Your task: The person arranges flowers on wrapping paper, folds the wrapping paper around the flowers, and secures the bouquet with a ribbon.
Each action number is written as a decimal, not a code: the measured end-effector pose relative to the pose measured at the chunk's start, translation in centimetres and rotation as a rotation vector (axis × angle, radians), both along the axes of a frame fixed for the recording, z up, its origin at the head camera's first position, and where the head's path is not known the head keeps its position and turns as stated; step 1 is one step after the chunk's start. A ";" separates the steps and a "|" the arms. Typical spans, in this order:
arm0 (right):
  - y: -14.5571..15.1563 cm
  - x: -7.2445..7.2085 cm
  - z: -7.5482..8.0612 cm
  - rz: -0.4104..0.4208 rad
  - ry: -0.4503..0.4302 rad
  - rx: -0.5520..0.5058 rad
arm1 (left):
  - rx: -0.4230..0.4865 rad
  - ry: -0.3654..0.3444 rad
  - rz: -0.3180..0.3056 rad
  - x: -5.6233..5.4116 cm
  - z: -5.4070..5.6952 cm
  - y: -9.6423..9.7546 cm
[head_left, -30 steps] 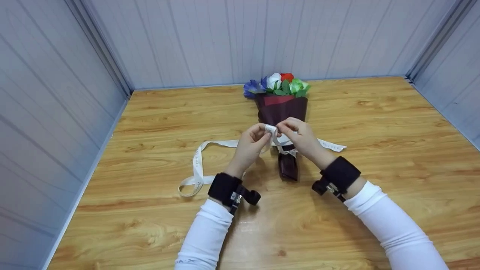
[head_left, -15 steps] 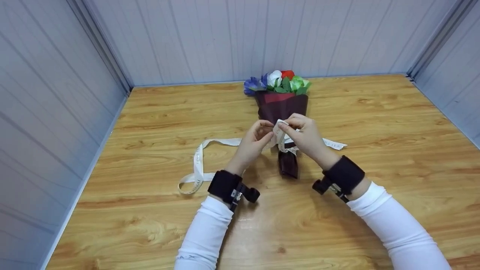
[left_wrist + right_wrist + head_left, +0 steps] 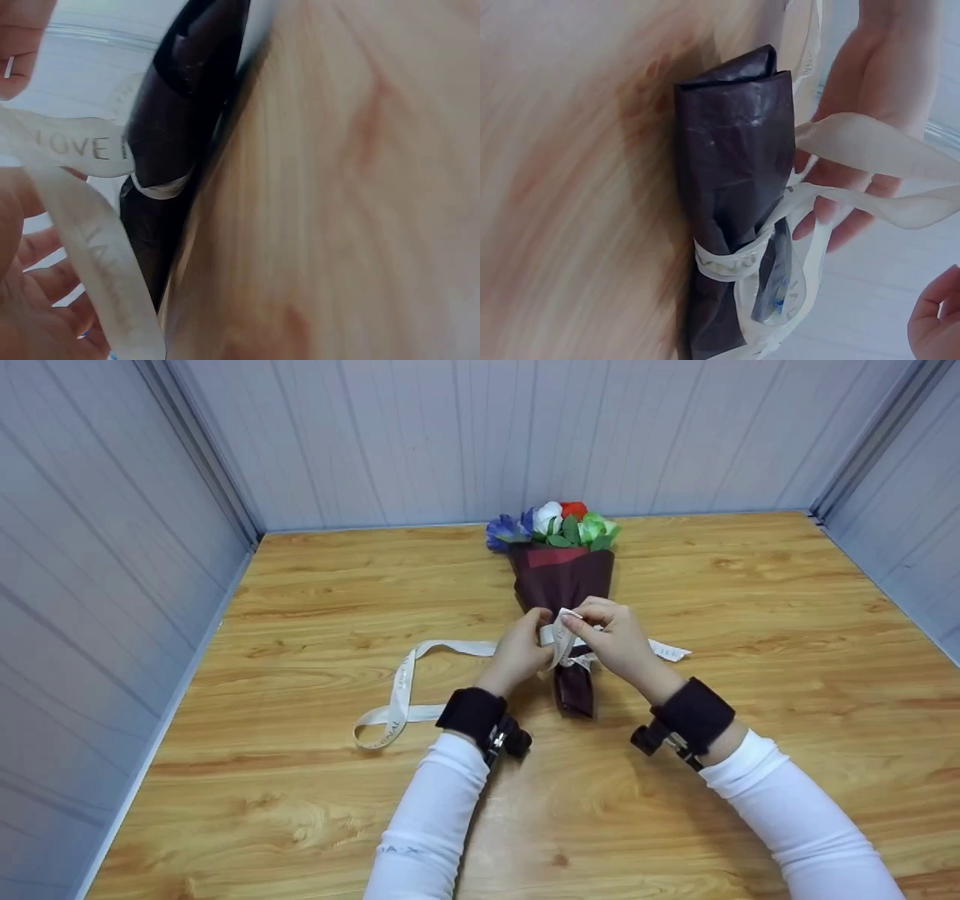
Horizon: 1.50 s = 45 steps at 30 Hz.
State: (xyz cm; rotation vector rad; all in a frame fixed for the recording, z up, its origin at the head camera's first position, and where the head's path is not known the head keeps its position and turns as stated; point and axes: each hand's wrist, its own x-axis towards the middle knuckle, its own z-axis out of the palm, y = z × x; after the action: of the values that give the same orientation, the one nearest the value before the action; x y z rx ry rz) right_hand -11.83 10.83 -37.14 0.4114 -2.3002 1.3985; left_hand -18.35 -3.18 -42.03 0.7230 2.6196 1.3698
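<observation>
A bouquet lies on the table, its dark maroon wrapper [image 3: 566, 577] narrowing to a folded handle [image 3: 739, 142]. White printed ribbon [image 3: 731, 264] is tied round the handle. My right hand [image 3: 621, 643] pinches a raised fold of this ribbon [image 3: 562, 636] between thumb and fingertips, just above the wrapper. Beside it on the left, my left hand [image 3: 517, 654] reaches in behind the ribbon. Its fingers [image 3: 844, 214] look loosely extended in the right wrist view, with ribbon strands crossing in front of them. The left wrist view shows "LOVE" lettering on a ribbon strand [image 3: 79, 146].
Blue, white, red and green flowers [image 3: 551, 519] top the bouquet near the back wall [image 3: 420, 442]. A long ribbon tail [image 3: 401, 690] loops across the wooden table [image 3: 300, 810] on the left. A short ribbon end [image 3: 669, 651] sticks out at the right.
One second ago the left hand pinched the raised ribbon fold. The right hand has taken it, and the left hand has let go and moved in behind the ribbon, closer to the wrapper.
</observation>
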 end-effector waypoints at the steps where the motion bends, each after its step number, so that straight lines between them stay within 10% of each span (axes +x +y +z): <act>1: -0.1 0.3 0.3 0.008 -0.002 -0.007 | -0.016 0.016 0.016 -0.1 0.0 0.1; 6: -0.7 1.3 1.3 0.031 -0.003 -0.015 | 0.095 -0.070 0.095 -0.4 0.0 0.2; 14: 0.0 0.4 0.1 0.028 0.007 -0.025 | 0.775 -0.458 0.360 -0.9 3.0 -2.5; 21: 1.3 -1.2 -1.8 0.004 0.012 -0.038 | 0.995 -0.413 0.456 -1.3 6.1 -6.2; 29: 1.9 -1.6 -2.2 -0.033 -0.052 -0.022 | 1.042 -0.245 0.324 0.9 8.9 -7.1; 33: 2.6 -2.0 -1.9 -0.053 -0.169 -0.033 | 0.962 -0.209 0.169 3.0 9.4 -5.7; 36: 3.4 -2.4 -1.4 -0.052 -0.262 -0.080 | 0.735 -0.205 -0.018 4.9 8.9 -4.3; 41: 4.5 -2.9 -0.4 -0.045 -0.308 -0.072 | 0.300 -0.151 -0.343 6.9 6.5 -1.8; 45: 4.8 -2.9 0.1 -0.043 -0.317 -0.038 | 0.073 -0.097 -0.475 7.5 4.2 -0.3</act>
State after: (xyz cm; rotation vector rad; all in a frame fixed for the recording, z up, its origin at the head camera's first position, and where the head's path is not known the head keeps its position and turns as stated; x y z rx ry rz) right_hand -14.72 15.62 -37.06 0.1344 -2.5058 1.5790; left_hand -10.83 -3.43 -37.87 1.1615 2.1394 1.3159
